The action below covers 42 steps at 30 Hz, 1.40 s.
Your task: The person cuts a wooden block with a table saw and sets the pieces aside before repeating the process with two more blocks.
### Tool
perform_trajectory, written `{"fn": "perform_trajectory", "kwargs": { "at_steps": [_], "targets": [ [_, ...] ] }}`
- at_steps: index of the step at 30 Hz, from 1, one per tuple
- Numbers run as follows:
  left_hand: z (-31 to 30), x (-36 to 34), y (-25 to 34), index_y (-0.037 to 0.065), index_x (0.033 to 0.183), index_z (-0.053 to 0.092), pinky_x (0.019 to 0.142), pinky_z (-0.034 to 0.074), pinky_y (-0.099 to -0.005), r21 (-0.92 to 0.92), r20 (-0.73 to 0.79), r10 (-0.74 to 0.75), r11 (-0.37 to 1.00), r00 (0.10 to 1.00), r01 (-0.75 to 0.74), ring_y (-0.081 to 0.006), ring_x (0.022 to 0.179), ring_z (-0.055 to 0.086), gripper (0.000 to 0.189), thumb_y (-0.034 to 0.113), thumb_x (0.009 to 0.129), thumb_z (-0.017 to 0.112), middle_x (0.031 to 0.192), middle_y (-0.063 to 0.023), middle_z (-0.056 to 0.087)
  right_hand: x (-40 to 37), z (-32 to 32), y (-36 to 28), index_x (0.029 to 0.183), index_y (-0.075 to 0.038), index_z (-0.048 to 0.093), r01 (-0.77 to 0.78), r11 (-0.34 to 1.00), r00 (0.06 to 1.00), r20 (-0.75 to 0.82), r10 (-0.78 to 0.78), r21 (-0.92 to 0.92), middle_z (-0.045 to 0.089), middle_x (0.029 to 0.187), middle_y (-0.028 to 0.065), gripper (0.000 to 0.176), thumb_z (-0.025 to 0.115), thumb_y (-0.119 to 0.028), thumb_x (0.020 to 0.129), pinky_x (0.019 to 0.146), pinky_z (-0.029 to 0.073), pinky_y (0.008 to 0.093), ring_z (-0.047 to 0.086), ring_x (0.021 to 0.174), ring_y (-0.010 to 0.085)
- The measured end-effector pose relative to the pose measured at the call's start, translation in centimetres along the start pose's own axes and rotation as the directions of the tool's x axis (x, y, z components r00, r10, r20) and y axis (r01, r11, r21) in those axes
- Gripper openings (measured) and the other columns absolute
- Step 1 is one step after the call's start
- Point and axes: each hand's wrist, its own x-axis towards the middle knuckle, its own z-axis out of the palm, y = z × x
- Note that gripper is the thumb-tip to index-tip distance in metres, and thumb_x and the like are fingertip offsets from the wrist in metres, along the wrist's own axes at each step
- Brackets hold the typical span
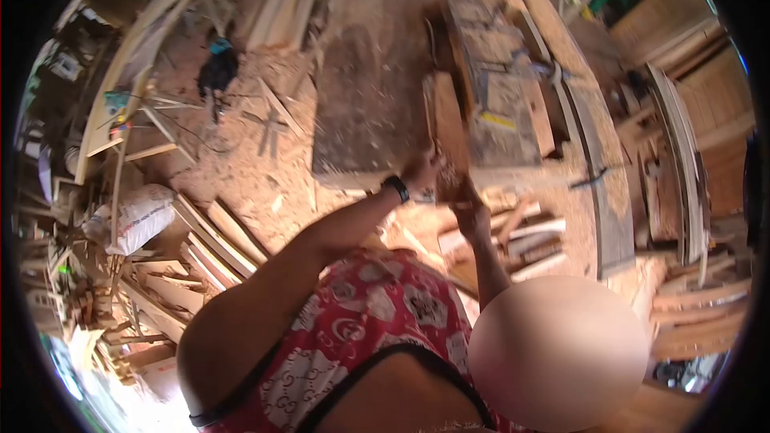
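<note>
One left hand [421,168], one right hand [473,220], one wooden block [446,124], one wristband [395,188], one white sack [140,216].

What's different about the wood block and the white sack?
The block is brown, hard-edged wood; the sack is white and bulgy. The block is up at the bench, gripped by the left hand; the sack lies on the floor, untouched. Wood scraps lie near both.

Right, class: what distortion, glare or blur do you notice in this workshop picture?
Head view: the fisheye lens bows the planks near the rim inside a black round border; daylight washes out the lower left; the left hand and right hand at the wood block look slightly soft.
</note>
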Motion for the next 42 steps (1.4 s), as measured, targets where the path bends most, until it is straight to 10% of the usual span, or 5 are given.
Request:
{"fn": "perform_trajectory", "kwargs": {
  "at_steps": [8, 33, 42],
  "targets": [
    [2.1, 6.1, -3.0, -0.005, 0.128, 0.048, 0.085, 0.047, -0.0451, 0.121, -0.216, 0.325, 0.944, 0.921, -0.306, -0.0396, 0.088, 0.061, 0.042, 0.025, 0.100, 0.055, 0.099, -0.0257, 0.062, 4.7, -1.8, -1.2, 0.146, -0.019, 0.050, -0.062, 0.955, 0.997, 0.028, 0.073, -0.291, 0.072, 0.100, 0.0201, 0.079, 0.082, -0.023, 0.074, 0.073, 0.056, 0.0454, 0.071, 0.091, 0.0381],
    [-0.1, 9.4, -0.8, -0.004, 0.092, 0.058, 0.074, 0.048, -0.0478, 0.181, -0.015, 0.179, 0.968, 0.984, -0.173, -0.0437, 0.084, 0.065, 0.033, 0.029, 0.096, 0.059, 0.083, -0.0279, 0.064, 8.4, -3.0, -1.3, 0.145, -0.019, 0.051, -0.016, 0.937, 0.998, 0.052, 0.037, -0.350, 0.073, 0.094, 0.0172, 0.081, 0.084, -0.025, 0.072, 0.073, 0.055, 0.0471, 0.070, 0.088, 0.0394],
    [-0.3, 9.7, -0.6, -0.008, 0.110, 0.056, 0.074, 0.049, -0.0493, 0.194, -0.085, 0.156, 0.971, 0.984, -0.137, -0.0463, 0.086, 0.063, 0.040, 0.028, 0.094, 0.059, 0.086, -0.0308, 0.063, 9.4, -2.2, 0.1, 0.135, -0.014, 0.061, 0.024, 0.904, 0.999, 0.050, -0.003, -0.426, 0.071, 0.091, 0.0230, 0.069, 0.085, -0.025, 0.072, 0.070, 0.055, 0.0464, 0.070, 0.083, 0.0408]
  ]
}}
